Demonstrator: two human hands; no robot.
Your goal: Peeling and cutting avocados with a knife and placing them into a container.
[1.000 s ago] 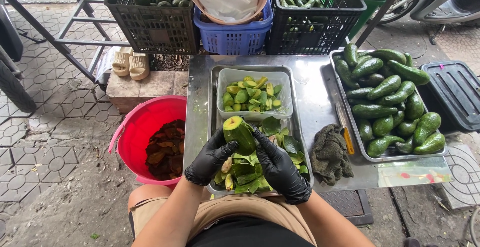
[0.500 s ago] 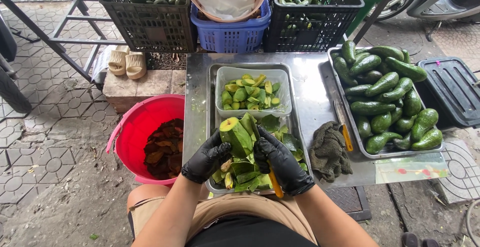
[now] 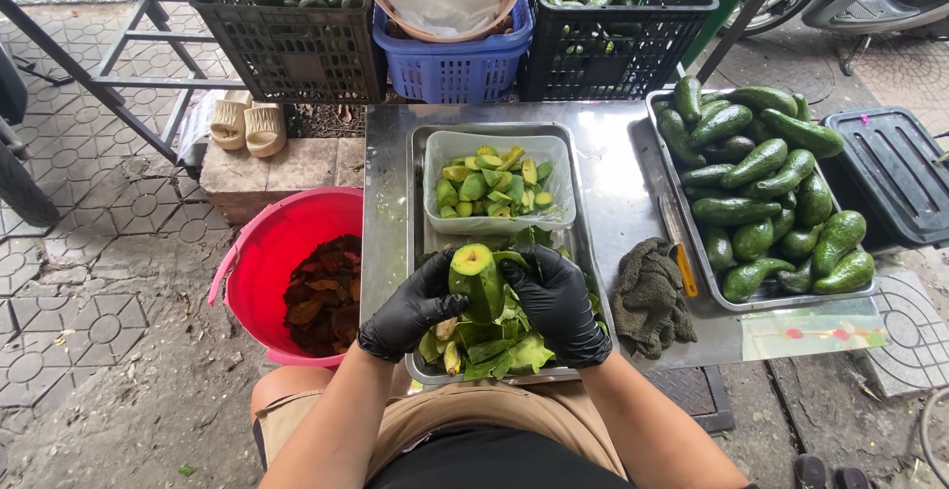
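Both my hands wear black gloves and hold one peeled green avocado (image 3: 476, 276) upright over a metal tray (image 3: 419, 212). My left hand (image 3: 410, 309) grips its left side and my right hand (image 3: 559, 303) wraps its right side. Green peels (image 3: 494, 349) lie heaped in the tray under my hands. Just beyond them, a clear plastic tub (image 3: 559, 158) holds several cut avocado pieces (image 3: 489, 184).
A second metal tray (image 3: 858, 293) of whole avocados (image 3: 756, 163) sits on the right, with a knife (image 3: 680, 252) and dark green rag (image 3: 647, 296) beside it. Red bucket (image 3: 262, 262) of brown scraps stands at left. Black crates (image 3: 287, 49) and a blue basket (image 3: 455, 59) line the far side.
My right hand has closed in around the avocado's right side and the yellow-handled tool seen under it is out of sight. The fruit now stands more upright between both hands.
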